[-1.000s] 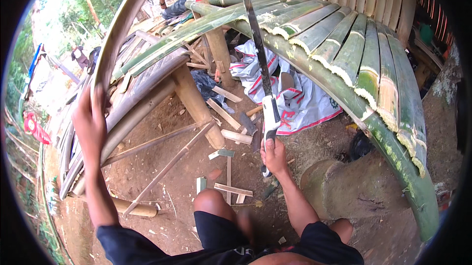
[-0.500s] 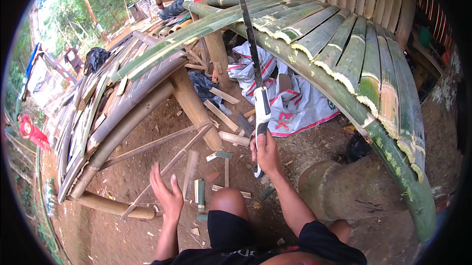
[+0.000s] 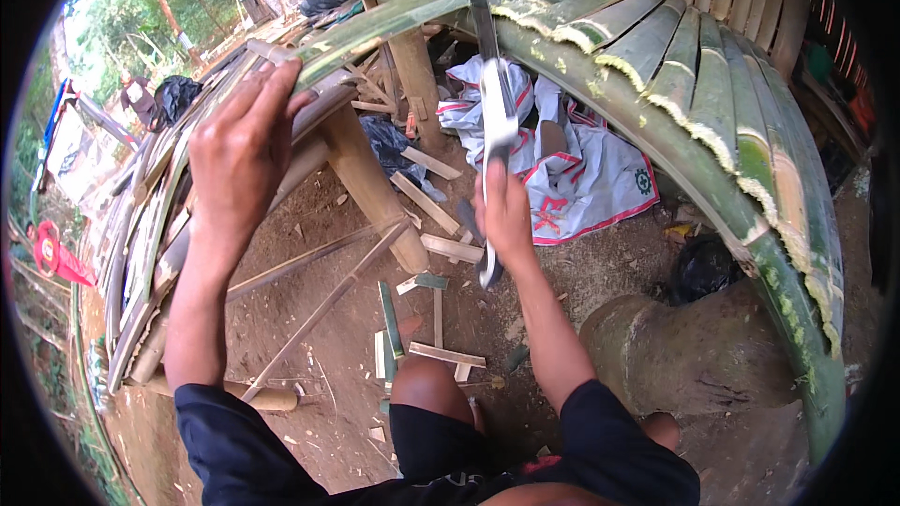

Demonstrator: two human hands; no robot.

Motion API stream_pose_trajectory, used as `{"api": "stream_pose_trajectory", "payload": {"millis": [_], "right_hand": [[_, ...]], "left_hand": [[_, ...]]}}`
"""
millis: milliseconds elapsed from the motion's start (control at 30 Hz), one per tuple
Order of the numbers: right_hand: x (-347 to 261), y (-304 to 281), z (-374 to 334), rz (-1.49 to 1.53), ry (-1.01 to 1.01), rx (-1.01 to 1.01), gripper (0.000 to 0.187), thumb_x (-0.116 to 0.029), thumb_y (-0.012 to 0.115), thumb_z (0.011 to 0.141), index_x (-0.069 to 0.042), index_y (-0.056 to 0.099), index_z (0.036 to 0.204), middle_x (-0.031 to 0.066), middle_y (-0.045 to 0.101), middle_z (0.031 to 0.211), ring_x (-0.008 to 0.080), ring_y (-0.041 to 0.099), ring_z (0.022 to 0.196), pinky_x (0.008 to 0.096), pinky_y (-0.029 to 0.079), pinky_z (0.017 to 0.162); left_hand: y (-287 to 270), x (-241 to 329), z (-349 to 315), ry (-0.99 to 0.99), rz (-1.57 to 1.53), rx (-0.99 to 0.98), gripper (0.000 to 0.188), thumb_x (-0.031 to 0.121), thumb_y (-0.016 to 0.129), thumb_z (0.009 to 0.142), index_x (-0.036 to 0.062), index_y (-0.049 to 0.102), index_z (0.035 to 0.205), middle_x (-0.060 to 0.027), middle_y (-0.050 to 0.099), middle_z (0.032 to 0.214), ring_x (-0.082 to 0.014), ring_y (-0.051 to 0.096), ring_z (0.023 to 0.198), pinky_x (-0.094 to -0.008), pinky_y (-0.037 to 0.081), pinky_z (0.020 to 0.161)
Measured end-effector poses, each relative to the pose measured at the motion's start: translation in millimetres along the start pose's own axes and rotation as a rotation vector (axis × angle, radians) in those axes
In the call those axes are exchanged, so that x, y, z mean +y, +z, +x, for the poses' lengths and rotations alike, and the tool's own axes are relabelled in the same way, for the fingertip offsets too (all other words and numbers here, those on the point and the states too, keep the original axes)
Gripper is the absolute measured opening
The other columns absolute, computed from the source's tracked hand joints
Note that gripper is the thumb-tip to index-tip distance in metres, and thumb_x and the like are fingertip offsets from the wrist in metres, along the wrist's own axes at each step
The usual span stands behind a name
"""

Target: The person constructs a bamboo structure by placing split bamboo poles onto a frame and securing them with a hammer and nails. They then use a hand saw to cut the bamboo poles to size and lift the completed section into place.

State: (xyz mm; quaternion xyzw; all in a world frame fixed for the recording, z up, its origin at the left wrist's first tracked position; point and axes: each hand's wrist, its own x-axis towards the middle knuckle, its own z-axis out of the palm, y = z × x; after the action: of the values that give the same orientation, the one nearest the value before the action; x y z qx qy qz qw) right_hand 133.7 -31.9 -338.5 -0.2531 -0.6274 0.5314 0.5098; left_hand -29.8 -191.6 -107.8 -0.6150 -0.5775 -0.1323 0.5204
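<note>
2 hands busy | left hand [image 3: 239,145] spread flat on split bamboo strip [image 3: 375,28], fingers open, gripping nothing | right hand [image 3: 504,215] closed around machete [image 3: 492,103] handle, blade rising beyond the knuckles | risk: blade slips toward the left fingers (both near the same strip)

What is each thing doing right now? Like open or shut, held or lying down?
left hand: raised, fingers spread, reaching to the split bamboo.
right hand: shut round the knife handle.
long knife: held upright, blade pointing away.
green split bamboo: cut into strips, propped up off the ground.
bamboo offcuts: lying loose on the dirt.
white cloth: crumpled on the ground.
bamboo post: leaning under the strips.
</note>
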Motion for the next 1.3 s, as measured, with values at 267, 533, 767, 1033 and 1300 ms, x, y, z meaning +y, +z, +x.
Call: {"api": "stream_pose_trajectory", "payload": {"millis": [267, 533, 767, 1033, 1300], "right_hand": [[64, 9, -68, 0.066, 0.076, 0.072, 0.043, -0.040, 0.043, 0.101, -0.001, 0.055, 0.088, 0.0063, 0.054, 0.064, 0.0184, 0.052, 0.055, 0.0339, 0.042, 0.053], [86, 7, -49, -0.004, -0.107, 0.153, 0.049, -0.049, 0.040, 0.101, -0.005, 0.049, 0.083, -0.0023, 0.044, 0.062, 0.0063, 0.041, 0.049, 0.0232, 0.033, 0.044], [30, 15, 6, 0.055, -0.034, 0.019, 0.047, -0.045, 0.038, 0.102, -0.005, 0.050, 0.080, -0.0013, 0.045, 0.059, 0.0083, 0.043, 0.050, 0.0258, 0.034, 0.046], [102, 11, -88, 0.100, 0.081, 0.086, 0.044, -0.041, 0.043, 0.100, -0.003, 0.057, 0.086, -0.0002, 0.049, 0.060, 0.0088, 0.051, 0.058, 0.0285, 0.039, 0.051], [16, 15, 33, -0.093, -0.126, 0.068, 0.033, -0.025, 0.041, 0.102, -0.001, 0.051, 0.081, 0.0016, 0.045, 0.058, 0.0136, 0.044, 0.049, 0.0309, 0.035, 0.047]], "left_hand": [[1, -5, 0, 0.067, -0.024, 0.020, 0.031, 0.012, 0.071, 0.084, 0.0099, 0.067, 0.114, -0.0145, 0.070, 0.101, -0.0289, 0.071, 0.084, -0.0373, 0.056, 0.067], [3, -3, 7, 0.096, -0.030, 0.037, 0.023, 0.018, 0.071, 0.084, 0.0085, 0.068, 0.105, -0.0145, 0.071, 0.093, -0.0278, 0.071, 0.084, -0.0327, 0.057, 0.067], [3, -7, 3, 0.095, -0.023, 0.084, 0.024, 0.018, 0.073, 0.082, 0.0080, 0.069, 0.103, -0.0146, 0.070, 0.091, -0.0283, 0.070, 0.079, -0.0353, 0.056, 0.064], [1, -11, 2, 0.124, -0.027, 0.006, 0.030, 0.011, 0.074, 0.081, 0.0067, 0.068, 0.110, -0.0150, 0.071, 0.099, -0.0285, 0.071, 0.084, -0.0355, 0.056, 0.067], [3, -6, 3, 0.064, -0.047, 0.012, 0.031, 0.011, 0.073, 0.082, 0.0096, 0.069, 0.113, -0.0146, 0.071, 0.098, -0.0276, 0.071, 0.083, -0.0352, 0.055, 0.069]]}}
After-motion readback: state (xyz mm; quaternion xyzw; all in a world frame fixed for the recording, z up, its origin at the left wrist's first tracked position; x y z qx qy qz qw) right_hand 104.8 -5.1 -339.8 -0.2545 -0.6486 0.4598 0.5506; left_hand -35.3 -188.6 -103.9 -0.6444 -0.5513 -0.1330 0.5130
